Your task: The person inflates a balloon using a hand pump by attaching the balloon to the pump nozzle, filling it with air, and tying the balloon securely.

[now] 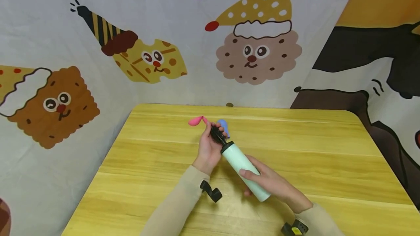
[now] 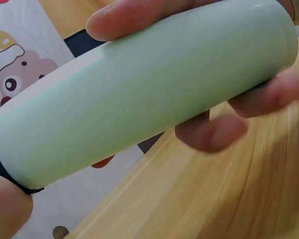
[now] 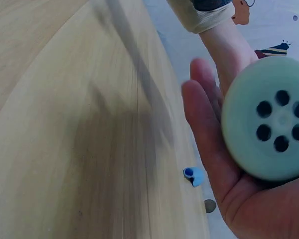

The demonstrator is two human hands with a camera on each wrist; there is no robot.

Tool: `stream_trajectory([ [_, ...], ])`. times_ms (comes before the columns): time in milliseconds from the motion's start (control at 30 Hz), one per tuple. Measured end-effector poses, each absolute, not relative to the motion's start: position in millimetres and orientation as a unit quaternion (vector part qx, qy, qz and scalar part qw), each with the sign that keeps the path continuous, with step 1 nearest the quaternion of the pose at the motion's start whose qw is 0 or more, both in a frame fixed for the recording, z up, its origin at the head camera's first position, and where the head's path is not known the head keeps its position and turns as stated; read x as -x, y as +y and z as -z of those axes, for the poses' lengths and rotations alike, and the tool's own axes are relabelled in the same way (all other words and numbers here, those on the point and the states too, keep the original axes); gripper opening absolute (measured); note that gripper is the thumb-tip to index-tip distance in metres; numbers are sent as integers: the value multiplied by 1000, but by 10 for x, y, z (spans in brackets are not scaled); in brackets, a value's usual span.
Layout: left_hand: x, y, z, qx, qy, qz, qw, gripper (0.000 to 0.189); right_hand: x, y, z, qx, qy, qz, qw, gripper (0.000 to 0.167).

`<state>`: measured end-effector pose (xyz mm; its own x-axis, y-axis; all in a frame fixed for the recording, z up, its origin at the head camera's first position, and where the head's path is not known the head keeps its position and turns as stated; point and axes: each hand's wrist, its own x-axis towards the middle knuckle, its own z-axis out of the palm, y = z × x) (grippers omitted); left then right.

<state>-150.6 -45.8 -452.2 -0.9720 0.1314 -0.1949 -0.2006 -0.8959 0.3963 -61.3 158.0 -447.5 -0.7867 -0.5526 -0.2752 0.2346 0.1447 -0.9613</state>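
Note:
A mint-green balloon pump [image 1: 241, 161] with a black end slants between both hands above the table. My left hand [image 1: 208, 151] holds its black end, with the fingers curled round from behind. A limp pink balloon [image 1: 195, 121] droops beside the left fingertips; its neck is partly hidden by the hand. My right hand [image 1: 273, 182] grips the green barrel, thumb on top and fingers underneath. In the right wrist view the pump's round base [image 3: 283, 119] shows a ring of several dark holes. A flat blue balloon [image 1: 223, 125] lies on the table just behind the left hand.
The wooden table [image 1: 157, 177] has rounded far corners and meets a printed cloth backdrop [image 1: 200, 46] at its back edge. Black wrist mounts [image 1: 211, 191] sit on both sleeves.

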Motion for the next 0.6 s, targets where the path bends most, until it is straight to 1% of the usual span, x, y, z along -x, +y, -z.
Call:
stream_trajectory([
  [100, 1499, -488, 4532, 68, 197, -973, 96, 32, 624, 1590, 4501, 116, 683, 646, 319, 62],
  [233, 1492, -504, 4562, 36, 180, -978, 104, 39, 640, 1596, 4516, 116, 681, 650, 317, 61],
  [367, 1494, -498, 4571, 26, 186, -977, 104, 35, 638, 1591, 4515, 115, 674, 657, 317, 60],
  [433, 1499, -488, 4577, 38, 206, -973, 93, 33, 631, 1579, 4513, 118, 672, 660, 316, 60],
  [600, 1519, -456, 4632, 87, 323, -942, 36, 34, 594, 1498, 4496, 115, 670, 662, 316, 61],
])
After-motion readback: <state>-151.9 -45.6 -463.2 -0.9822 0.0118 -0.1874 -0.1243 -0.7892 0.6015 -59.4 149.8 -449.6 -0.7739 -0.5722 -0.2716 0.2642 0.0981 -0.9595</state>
